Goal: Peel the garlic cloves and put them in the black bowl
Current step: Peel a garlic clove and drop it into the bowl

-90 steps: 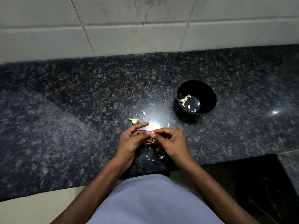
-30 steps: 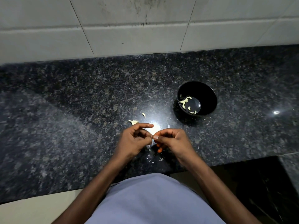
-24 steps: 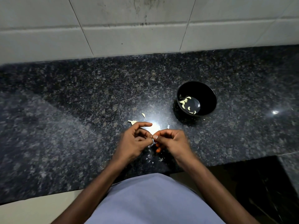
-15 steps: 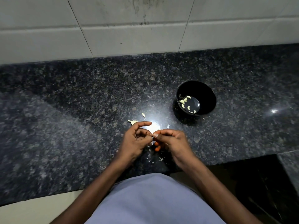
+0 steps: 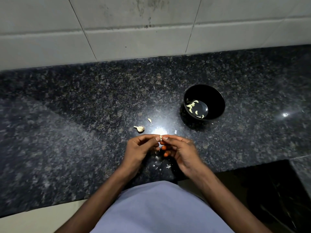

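Speckled granite counter (image 5: pixel 84 115), glossy round black bowl (image 5: pixel 217 98)

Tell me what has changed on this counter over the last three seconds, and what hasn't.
Very little. The left hand and right hand have stayed together near the counter edge, fingertips still pinching a small pale garlic clove between them; only their fingers shifted slightly. Nothing was let go or dropped in. Unchanged: the round black bowl with its few peeled cloves, and the unpeeled clove lying on the dark speckled granite countertop.

Polished speckled granite counter (image 5: pixel 84 115), glossy black bowl (image 5: pixel 217 98), matt tiled wall (image 5: pixel 134 39) with stained grout.
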